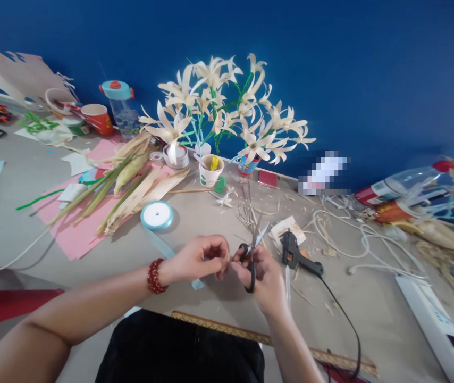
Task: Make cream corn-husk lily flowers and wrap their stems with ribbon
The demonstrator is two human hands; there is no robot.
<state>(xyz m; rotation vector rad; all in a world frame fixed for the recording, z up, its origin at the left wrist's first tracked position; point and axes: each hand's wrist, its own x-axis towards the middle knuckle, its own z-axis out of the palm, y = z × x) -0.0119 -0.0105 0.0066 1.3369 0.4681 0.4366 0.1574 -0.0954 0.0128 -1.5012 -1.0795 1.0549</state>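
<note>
Facing blue wall (370, 69), hands (207, 258) (267, 276) above grey table (350, 319), scraps (436, 255) possibly husk.

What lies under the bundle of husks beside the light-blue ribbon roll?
Pink paper shows beneath the husks, its lower corner sticking out. What lies directly beneath their middle is covered and cannot be seen.
</note>
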